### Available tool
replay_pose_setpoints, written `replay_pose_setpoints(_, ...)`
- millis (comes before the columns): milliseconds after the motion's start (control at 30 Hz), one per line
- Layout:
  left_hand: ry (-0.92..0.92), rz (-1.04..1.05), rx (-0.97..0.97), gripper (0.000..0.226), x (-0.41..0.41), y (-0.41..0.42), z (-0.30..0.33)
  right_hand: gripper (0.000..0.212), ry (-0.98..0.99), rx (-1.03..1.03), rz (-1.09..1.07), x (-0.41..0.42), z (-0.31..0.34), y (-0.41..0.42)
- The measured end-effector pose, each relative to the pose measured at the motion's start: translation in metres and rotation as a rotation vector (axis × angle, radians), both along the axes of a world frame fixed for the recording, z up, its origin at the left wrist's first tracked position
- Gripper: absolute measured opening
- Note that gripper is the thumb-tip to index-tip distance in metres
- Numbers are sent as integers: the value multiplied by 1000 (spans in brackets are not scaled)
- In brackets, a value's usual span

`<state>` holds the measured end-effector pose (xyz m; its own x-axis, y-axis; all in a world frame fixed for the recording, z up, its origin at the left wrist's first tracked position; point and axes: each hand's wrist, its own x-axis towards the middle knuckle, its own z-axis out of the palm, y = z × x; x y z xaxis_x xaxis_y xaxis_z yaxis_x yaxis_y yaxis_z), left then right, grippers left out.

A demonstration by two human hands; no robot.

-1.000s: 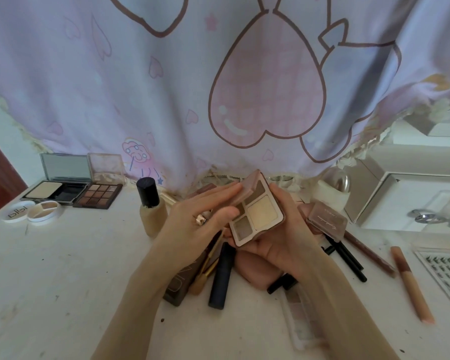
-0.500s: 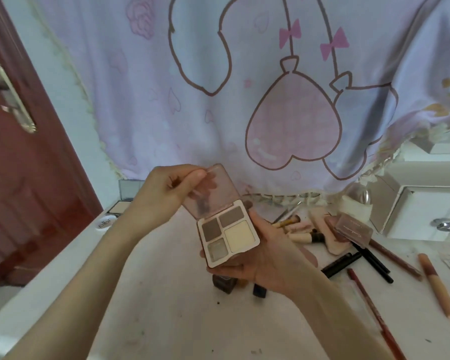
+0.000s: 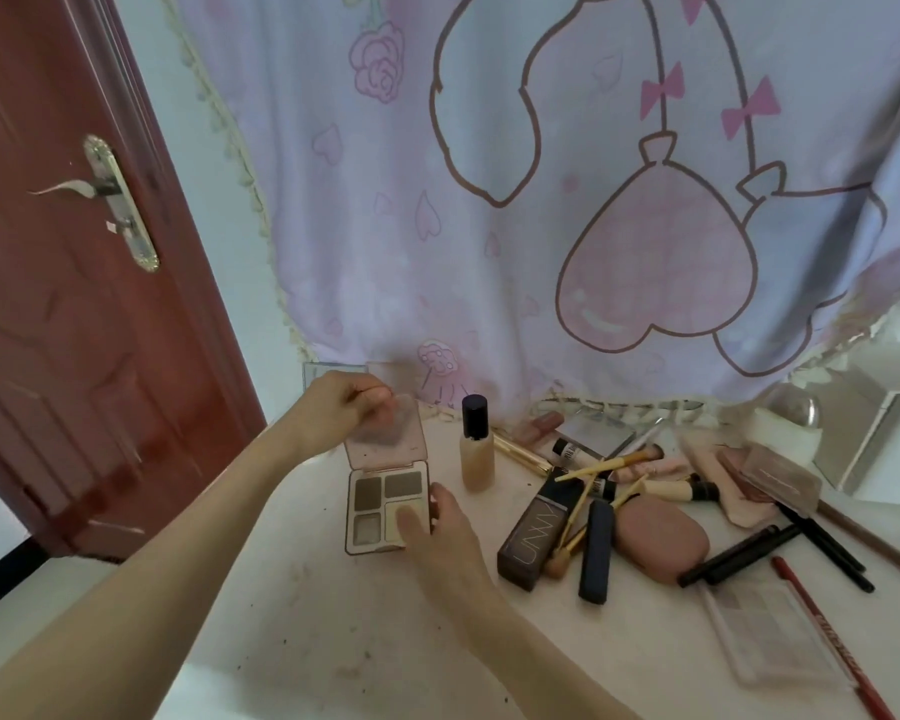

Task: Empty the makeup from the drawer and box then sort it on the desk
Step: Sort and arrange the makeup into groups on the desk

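- The eyeshadow palette [image 3: 385, 506] is now brought down to the left part of the surface [image 3: 292, 615], where half a second ago it was held up in the air; it appears to be set down open, apart from the heap of makeup [image 3: 619, 511] at the right; this is judged as a placing step in the sorting.
- The lid [image 3: 388, 439] is pinched at its top edge by the left hand [image 3: 341, 407], fingers curled; the base is touched at its right edge by the right hand [image 3: 437, 532], thumb laid over a pan, fingers hidden.
- Whether the base is fully rested cannot be told; the compacts behind the left hand are mostly hidden; the drawer unit [image 3: 874, 439] is cut off at the right edge.
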<state>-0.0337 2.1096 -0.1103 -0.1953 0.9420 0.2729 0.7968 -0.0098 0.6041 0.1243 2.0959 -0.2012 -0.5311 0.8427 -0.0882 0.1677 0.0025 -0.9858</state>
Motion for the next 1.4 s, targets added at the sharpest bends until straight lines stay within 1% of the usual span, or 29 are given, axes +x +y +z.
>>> replay_pose_setpoints(67,-22,-12,-8,30,-2,12,-6,52,-115,209,-7,-3,-3,-3)
replay_pose_setpoints(100,-27,-19,-19,27,-3,19,-8,62,-179,273,-2,-4,-5,-5)
replay_pose_setpoints(167,-39,-32,-28,26,-3,30,-12,74,-339,395,21,-5,-6,-6)
replay_pose_setpoints(233,-65,-48,-23,26,-2,39,-13,75,-499,507,36,-5,-9,-6)
replay_pose_setpoints(300,-75,-61,-23,26,-2,49,-14,71,-627,584,56,-6,-11,-8)
replay_pose_setpoints(367,-76,-55,-25,24,-5,58,-16,65,-738,726,-5,-9,-19,-9)
replay_pose_setpoints(400,-84,-48,-25,24,-6,62,-18,65,-754,722,-30,-12,-22,-8)
replay_pose_setpoints(433,-99,-43,-23,23,-7,66,-20,67,-769,699,-5,-15,-26,-7)
replay_pose_setpoints(467,-111,-43,-20,22,-7,70,-22,70,-795,718,9,-15,-29,-7)
replay_pose_setpoints(500,-121,-48,-21,21,-6,74,-23,78,-792,697,64,-12,-27,-6)
replay_pose_setpoints(533,-124,-54,-29,19,-5,77,-25,91,-756,746,83,-12,-26,-6)
replay_pose_setpoints(567,-118,-59,-40,18,-3,80,-25,102,-765,769,123,-11,-23,-5)
replay_pose_setpoints(633,-98,-54,-62,17,-1,85,-29,108,-795,757,197,-7,-21,-1)
replay_pose_setpoints(733,-98,-32,-65,17,-1,92,-35,106,-793,759,216,-10,-21,4)
replay_pose_setpoints(867,-236,65,1,19,-5,100,-39,108,-798,757,230,-13,-21,11)
replay_pose_setpoints(900,-227,96,39,19,-7,103,-40,108,-790,761,221,-15,-21,14)
replay_pose_setpoints(1000,-82,159,97,20,-10,106,-43,108,-794,748,217,-20,-22,17)
replay_pose_setpoints(1067,-28,108,57,26,-11,106,-45,108,-810,755,215,-22,-22,19)
replay_pose_setpoints(1133,71,43,4,33,-14,107,-48,109,-823,755,219,-24,-22,22)
replay_pose_setpoints(1233,171,-35,-26,43,-21,111,-51,109,-812,733,206,-30,-24,28)
replay_pose_setpoints(1300,224,-55,-13,46,-25,114,-52,100,-818,731,190,-34,-25,32)
replay_pose_setpoints(1367,280,-61,33,46,-29,115,-50,80,-847,708,194,-36,-26,37)
replay_pose_setpoints(1400,317,-60,60,46,-30,115,-50,74,-851,698,196,-37,-26,39)
